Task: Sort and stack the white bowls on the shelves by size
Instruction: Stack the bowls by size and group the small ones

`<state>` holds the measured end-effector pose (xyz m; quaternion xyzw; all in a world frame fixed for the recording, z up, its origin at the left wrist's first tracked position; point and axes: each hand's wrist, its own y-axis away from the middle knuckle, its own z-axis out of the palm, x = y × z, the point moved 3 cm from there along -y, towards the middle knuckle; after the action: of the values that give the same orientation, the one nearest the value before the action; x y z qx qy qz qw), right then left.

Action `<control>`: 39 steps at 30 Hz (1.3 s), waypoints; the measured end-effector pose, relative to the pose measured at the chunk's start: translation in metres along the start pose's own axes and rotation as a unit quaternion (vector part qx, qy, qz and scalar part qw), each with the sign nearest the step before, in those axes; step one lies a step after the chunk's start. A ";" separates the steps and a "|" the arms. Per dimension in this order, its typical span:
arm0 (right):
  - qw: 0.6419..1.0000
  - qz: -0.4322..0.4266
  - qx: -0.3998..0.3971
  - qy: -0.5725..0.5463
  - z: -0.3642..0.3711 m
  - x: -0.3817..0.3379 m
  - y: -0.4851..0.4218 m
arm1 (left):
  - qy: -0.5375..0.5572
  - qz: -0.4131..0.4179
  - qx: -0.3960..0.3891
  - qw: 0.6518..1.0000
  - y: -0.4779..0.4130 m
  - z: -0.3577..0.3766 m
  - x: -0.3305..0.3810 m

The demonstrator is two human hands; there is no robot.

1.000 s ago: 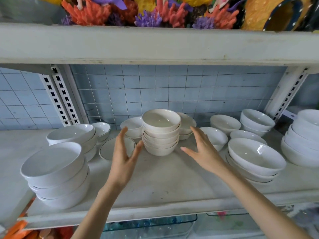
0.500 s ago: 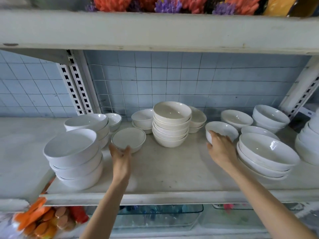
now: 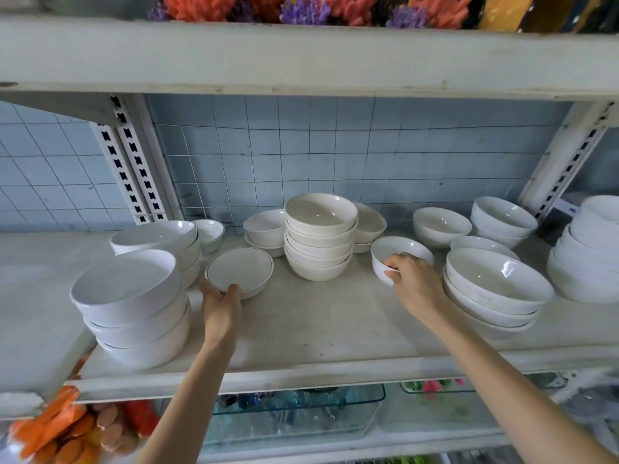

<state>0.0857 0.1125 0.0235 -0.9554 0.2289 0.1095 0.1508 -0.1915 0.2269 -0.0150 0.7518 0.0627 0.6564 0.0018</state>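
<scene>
- Stack (image 3: 320, 249): cream bowls nested upright at the middle of the shelf (image 3: 318, 333); landmark for the entries below.
- Left hand (image 3: 221, 304): grips the near rim of a shallow dish (image 3: 239, 267), just left of the stack.
- Right hand (image 3: 415, 286): fingers curled over the near rim of a small bowl (image 3: 402, 251), just right of the stack.
- Step, as judged: taking up two loose pieces at once; neither appears lifted yet.
- Next move calls for lifting each clear of its neighbours and matching it to a pile of like width; the wide bowls (image 3: 495, 283) further right look too large for the small bowl.
</scene>
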 end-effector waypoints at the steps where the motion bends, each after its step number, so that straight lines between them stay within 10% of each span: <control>1: 1.000 -0.001 0.006 -0.008 0.000 -0.001 0.003 | -0.009 0.005 -0.010 1.000 0.004 0.001 0.000; 13: 0.992 -0.048 0.001 -0.120 0.000 -0.009 0.039 | -0.096 0.054 -0.049 0.993 0.025 -0.002 -0.006; 22: 0.968 -0.145 -0.050 -0.200 -0.002 -0.016 0.061 | -0.100 0.393 -0.084 0.910 0.100 0.041 0.007; 30: 0.946 -0.082 -0.064 -0.307 0.003 -0.009 0.064 | -0.111 0.283 -0.324 0.896 0.110 0.074 -0.002; 39: 0.893 -0.021 -0.078 -0.442 0.001 -0.013 0.070 | -0.050 0.195 -0.398 0.895 0.103 0.078 0.006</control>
<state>0.0418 0.0588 0.0097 -0.8216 0.1095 0.5349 0.1637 -0.1043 0.1316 -0.0110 0.7173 -0.3519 0.5752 0.1754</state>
